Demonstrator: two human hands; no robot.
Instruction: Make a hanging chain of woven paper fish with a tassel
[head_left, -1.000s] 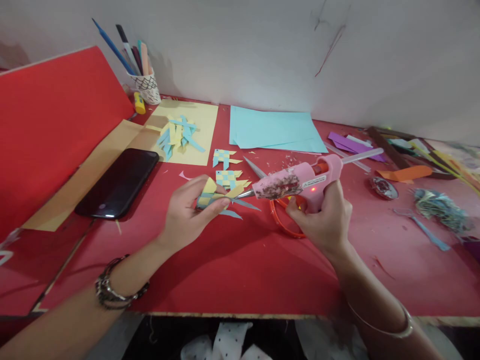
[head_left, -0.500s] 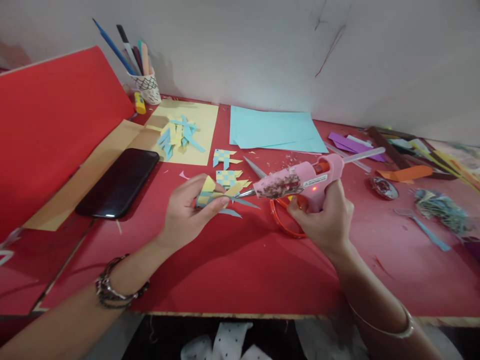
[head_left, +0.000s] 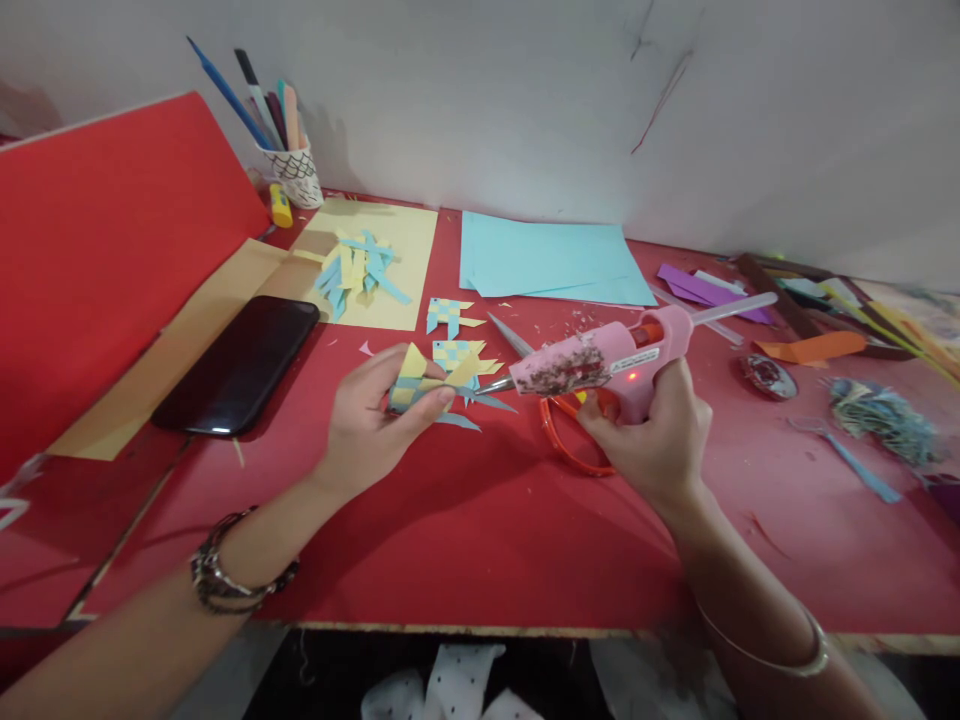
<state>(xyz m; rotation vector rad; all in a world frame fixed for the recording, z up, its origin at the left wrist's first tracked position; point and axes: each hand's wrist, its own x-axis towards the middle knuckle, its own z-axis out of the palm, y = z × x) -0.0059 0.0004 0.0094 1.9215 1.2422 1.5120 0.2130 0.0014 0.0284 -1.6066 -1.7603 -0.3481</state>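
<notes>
My left hand (head_left: 373, 420) pinches a woven paper fish (head_left: 409, 388) of yellow and blue strips, its loose strip ends pointing right. My right hand (head_left: 654, 430) grips a pink hot glue gun (head_left: 562, 365) by its handle, with a clear glue stick (head_left: 735, 310) out of its back and a red light lit. The metal nozzle is close to the fish's strips; I cannot tell if they touch. Two more woven paper fish lie behind, the farther one (head_left: 448, 315) in full view, the nearer one (head_left: 459, 355) partly covered. Orange-handled scissors (head_left: 574, 455) lie under the glue gun.
Blue paper sheets (head_left: 551, 260) and a yellow sheet (head_left: 405, 280) with paper strips (head_left: 358, 270) lie at the back. A black phone (head_left: 236, 365) and a pen cup (head_left: 296, 178) are at left. Purple paper (head_left: 705, 290), orange paper (head_left: 814, 347) and a thread bundle (head_left: 881, 420) are at right.
The glue gun has shifted slightly right, and its nozzle has drawn back a little from the paper fish. My left hand still holds the fish, moved very slightly left.
</notes>
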